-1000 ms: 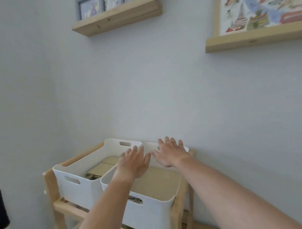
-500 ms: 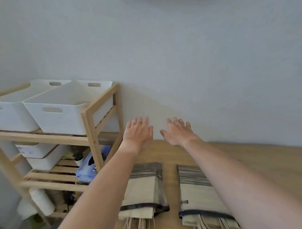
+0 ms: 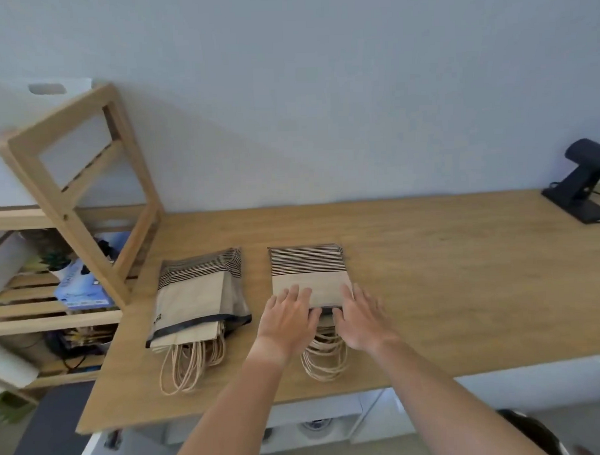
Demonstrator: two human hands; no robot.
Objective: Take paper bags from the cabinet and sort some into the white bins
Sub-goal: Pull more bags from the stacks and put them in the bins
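Wooden desk [image 3: 446, 273] spanned centre and right of frame, wooden shelf rack [image 3: 68, 160] stood at left, a white bin [image 3: 60, 87] showing at its top in the upper left. Two stacks of striped paper bags lay flat on the desk: left stack [image 3: 195, 292] untouched, right stack [image 3: 309, 278] at centre. Left hand [image 3: 288, 319] and right hand [image 3: 361, 318] rested on the right stack's near edge, fingers spread, not gripping. Black stand [image 3: 583, 190] sat at far right.
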